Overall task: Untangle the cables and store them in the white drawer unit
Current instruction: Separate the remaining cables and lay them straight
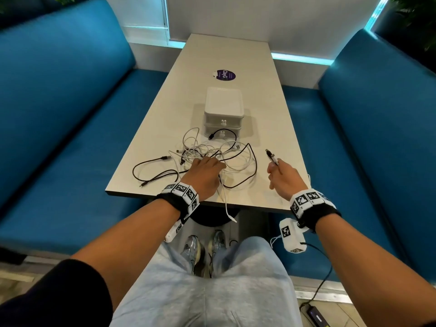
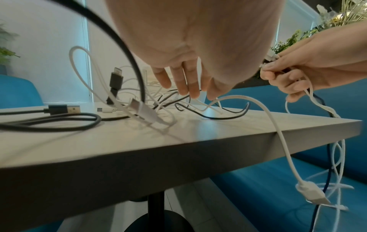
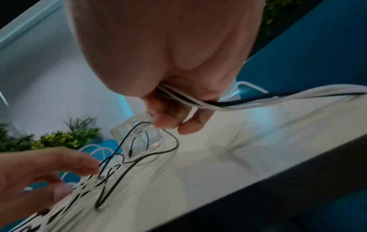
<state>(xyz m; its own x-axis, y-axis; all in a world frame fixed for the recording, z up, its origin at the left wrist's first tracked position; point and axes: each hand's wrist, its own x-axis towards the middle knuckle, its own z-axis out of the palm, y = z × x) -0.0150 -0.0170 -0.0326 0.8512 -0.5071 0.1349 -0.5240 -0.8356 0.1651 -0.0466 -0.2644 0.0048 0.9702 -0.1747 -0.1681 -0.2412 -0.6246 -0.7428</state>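
Head view: tangle of black and white cables (image 1: 207, 156) heaped on the table (image 1: 271, 119), just in front of the white drawer unit (image 1: 223, 112), both drawers closed; left hand (image 1: 203, 175) laid on the heap, fingers relaxed, likely steadying it; right hand (image 1: 283, 175) off to the side, pinching a bundle of cable ends (image 1: 271, 157), likely ones already freed and kept apart

Left wrist view: straight fingers (image 2: 184, 81) reaching down into the loops, gripping nothing; one white cable (image 2: 278, 133) draped over the table edge

Right wrist view: blurred; curled fingers (image 3: 168, 116) clamped round several white and dark strands (image 3: 258, 100) trailing away
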